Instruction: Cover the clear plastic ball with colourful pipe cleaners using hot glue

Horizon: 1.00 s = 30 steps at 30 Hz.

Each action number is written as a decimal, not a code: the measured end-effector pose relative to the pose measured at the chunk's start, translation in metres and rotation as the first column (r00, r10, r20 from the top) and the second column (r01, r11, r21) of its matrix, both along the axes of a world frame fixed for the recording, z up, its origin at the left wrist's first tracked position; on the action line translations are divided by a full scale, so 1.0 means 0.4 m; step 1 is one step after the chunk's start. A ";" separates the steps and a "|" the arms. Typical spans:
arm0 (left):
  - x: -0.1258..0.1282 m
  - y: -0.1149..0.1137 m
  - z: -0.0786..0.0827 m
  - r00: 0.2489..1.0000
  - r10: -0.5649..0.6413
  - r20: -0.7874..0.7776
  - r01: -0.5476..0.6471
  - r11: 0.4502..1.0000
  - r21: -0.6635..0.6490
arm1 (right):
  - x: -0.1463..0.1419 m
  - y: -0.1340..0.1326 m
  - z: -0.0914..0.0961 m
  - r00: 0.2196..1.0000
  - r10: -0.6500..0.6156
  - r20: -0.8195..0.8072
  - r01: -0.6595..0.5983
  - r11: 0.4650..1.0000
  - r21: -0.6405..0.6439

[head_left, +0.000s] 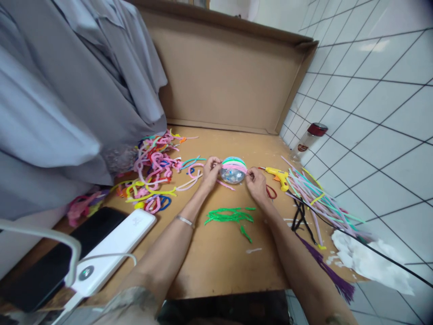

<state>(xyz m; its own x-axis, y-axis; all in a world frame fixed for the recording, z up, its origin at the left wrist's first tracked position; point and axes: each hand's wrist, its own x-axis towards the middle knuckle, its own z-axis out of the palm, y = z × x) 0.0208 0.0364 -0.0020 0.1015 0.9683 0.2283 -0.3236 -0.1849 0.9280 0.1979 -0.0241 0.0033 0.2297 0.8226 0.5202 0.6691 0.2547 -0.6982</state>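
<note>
A small clear dome-shaped ball (233, 170) wrapped in green, blue and pink pipe cleaners rests on the brown board (216, 257). My left hand (210, 172) grips its left side with curled fingers. My right hand (256, 183) pinches its right side where a pink pipe cleaner ends. A bundle of green pipe cleaners (230, 216) lies just in front of my hands.
A tangle of coloured pipe cleaners (154, 174) lies to the left, straight ones (316, 196) to the right near a yellow glue gun (278, 175). A red-lidded bottle (308, 141) stands by the tiled wall. A white power bank (113, 248) and black phone (64, 257) lie front left. Grey cloth (67, 90) hangs at left.
</note>
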 end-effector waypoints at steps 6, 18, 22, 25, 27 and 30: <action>0.012 -0.004 0.011 0.988 0.128 -0.089 -0.110 0.976 0.187 | 0.000 -0.001 0.002 1.000 0.010 0.021 -0.010 1.000 -0.020; 0.014 -0.029 0.025 0.967 0.177 -0.181 -0.109 0.937 0.333 | 0.000 -0.002 -0.003 0.986 -0.010 0.165 0.006 1.000 0.023; 0.015 -0.027 0.018 0.920 0.253 -0.299 -0.121 0.910 0.397 | 0.001 0.000 -0.009 0.976 -0.003 0.216 -0.012 0.998 0.067; 0.015 -0.020 0.010 0.895 0.302 -0.329 -0.132 0.883 0.450 | 0.002 0.003 -0.014 0.968 -0.015 0.249 -0.012 0.994 0.105; 0.015 -0.016 0.006 0.872 0.337 -0.354 -0.141 0.867 0.477 | 0.002 0.003 -0.018 0.963 -0.015 0.270 -0.017 0.993 0.116; 0.013 -0.014 0.004 0.833 0.393 -0.390 -0.163 0.848 0.505 | 0.001 0.001 -0.022 0.954 -0.007 0.300 -0.031 0.992 0.119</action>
